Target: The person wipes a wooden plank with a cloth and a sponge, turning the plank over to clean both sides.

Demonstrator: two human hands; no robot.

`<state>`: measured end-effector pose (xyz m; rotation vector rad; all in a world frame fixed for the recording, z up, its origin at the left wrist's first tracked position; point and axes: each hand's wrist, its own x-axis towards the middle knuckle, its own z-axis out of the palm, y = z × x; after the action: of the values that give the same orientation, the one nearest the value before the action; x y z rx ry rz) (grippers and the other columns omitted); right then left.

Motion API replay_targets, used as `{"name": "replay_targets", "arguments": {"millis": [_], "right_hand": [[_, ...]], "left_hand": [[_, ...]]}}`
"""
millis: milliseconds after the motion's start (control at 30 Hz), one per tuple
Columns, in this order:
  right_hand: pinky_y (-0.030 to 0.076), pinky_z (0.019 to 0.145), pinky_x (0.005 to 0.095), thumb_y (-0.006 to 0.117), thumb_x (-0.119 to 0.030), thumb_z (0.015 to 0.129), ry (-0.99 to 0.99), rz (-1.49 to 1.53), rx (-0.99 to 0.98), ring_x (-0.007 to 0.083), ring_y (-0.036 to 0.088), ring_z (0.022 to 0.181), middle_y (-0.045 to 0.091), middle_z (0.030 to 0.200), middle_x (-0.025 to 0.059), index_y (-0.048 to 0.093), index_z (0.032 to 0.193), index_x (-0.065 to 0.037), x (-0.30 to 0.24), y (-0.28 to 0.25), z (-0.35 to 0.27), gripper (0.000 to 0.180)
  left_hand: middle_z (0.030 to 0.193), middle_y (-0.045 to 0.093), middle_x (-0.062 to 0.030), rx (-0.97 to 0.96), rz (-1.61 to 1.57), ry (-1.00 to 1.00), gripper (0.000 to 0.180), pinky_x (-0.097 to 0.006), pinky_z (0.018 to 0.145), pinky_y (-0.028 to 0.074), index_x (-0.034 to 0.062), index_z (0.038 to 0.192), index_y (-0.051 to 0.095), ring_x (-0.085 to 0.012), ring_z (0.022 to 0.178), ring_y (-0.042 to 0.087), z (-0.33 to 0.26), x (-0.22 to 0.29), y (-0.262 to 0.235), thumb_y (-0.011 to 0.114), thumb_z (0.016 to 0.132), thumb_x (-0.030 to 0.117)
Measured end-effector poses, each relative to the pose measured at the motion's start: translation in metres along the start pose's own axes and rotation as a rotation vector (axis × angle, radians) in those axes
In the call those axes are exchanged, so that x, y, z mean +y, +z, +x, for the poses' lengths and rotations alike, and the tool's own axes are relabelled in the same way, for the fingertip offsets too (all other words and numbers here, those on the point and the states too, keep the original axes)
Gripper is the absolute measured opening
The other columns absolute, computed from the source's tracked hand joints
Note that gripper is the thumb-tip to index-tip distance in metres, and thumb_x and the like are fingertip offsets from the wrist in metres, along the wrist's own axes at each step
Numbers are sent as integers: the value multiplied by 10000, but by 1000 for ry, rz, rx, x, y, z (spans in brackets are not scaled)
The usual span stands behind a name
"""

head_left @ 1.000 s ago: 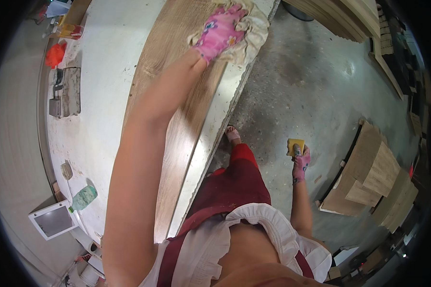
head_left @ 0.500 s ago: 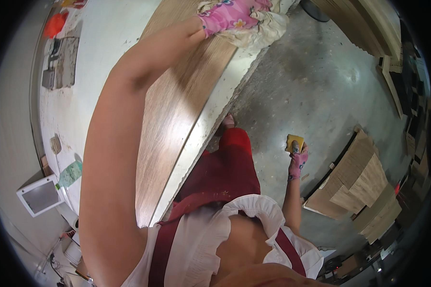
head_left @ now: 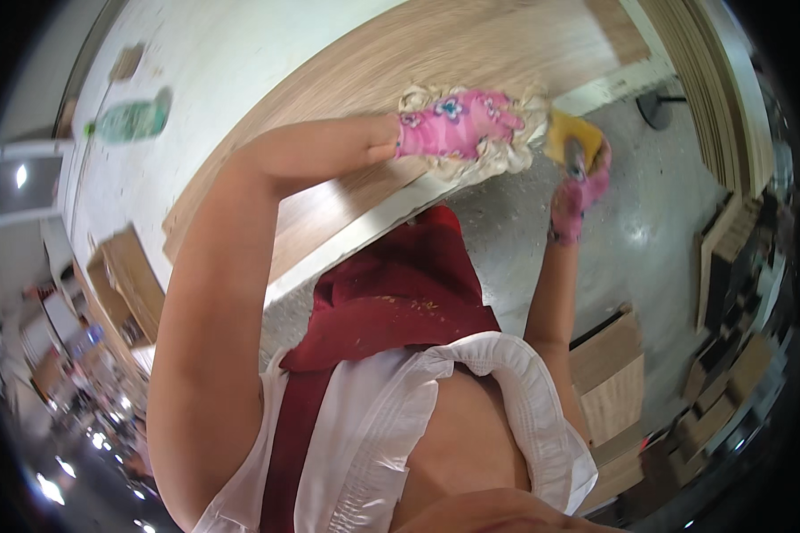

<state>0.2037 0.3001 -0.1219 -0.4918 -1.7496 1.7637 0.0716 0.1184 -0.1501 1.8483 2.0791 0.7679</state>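
My left hand (head_left: 460, 124), in a pink flowered glove, presses down on a crumpled cream cloth (head_left: 498, 161) that bunches out around it. The cloth lies on a long wood-grain board (head_left: 347, 67), near the edge closest to me. Just to the right, my right hand (head_left: 580, 191), in a matching glove, pinches a yellow square pad (head_left: 571, 135) with a greyish thumb across its face. The pad is slightly blurred and is held by the cloth, at the board's near edge. Whether pad and cloth touch, I cannot tell.
The board rests on a white table (head_left: 213, 53) bearing a green-tinted clear bottle (head_left: 132, 121) and a small brush-like block (head_left: 126, 62). Stacked panels (head_left: 684, 80) stand at the far right. Cut boards (head_left: 609, 373) lie on the grey floor, and a cardboard box (head_left: 129, 275) sits at the left.
My right hand has risen from low beside me to the board's edge with the pad. My left hand and the cloth now appear lower in view, which has swung round.
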Motion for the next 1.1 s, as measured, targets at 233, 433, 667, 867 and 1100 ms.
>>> {"name": "replay_targets", "arguments": {"millis": [233, 433, 667, 867, 1100], "right_hand": [[538, 671, 240, 670, -97, 834, 114, -373, -219, 174, 619, 856, 606, 1036, 129, 487, 1212, 53, 41, 144, -8, 446], [528, 716, 244, 706, -91, 817, -72, 67, -259, 160, 617, 850, 623, 985, 127, 502, 1161, 60, 65, 143, -6, 427], [513, 764, 269, 701, -84, 831, -99, -83, -198, 178, 607, 849, 619, 1021, 126, 504, 1159, 68, 84, 136, 15, 412], [561, 737, 320, 680, -13, 827, 9, 35, -239, 209, 621, 843, 598, 1009, 144, 465, 1152, 82, 74, 138, 12, 402], [593, 696, 370, 657, -33, 846, -13, 119, -339, 275, 638, 878, 574, 1070, 188, 421, 1188, 88, 75, 137, 6, 433]], "left_hand": [[1326, 540, 1, 207, -94, -110, 483, -472, 1032, 393, 139, 1059, 652, -345, 1209, 478, -199, 73, 22, 643, 613, -48], [1242, 604, 28, 379, 44, -316, 300, -468, 1053, 392, 182, 957, 681, -240, 1182, 546, -351, 143, 36, 707, 674, 85], [1292, 571, 18, 383, 117, -498, 332, -430, 1128, 272, 214, 1022, 676, -133, 1244, 493, -510, 214, 47, 677, 690, 210], [1236, 610, -26, 357, 261, -763, 381, -414, 1009, 417, 190, 1015, 707, -211, 1151, 569, -596, 277, 50, 703, 635, 163], [1218, 612, -76, 792, 270, -1525, 440, -328, 1007, 435, 95, 1088, 664, -226, 1135, 564, -615, 336, 65, 684, 676, -57]]}}
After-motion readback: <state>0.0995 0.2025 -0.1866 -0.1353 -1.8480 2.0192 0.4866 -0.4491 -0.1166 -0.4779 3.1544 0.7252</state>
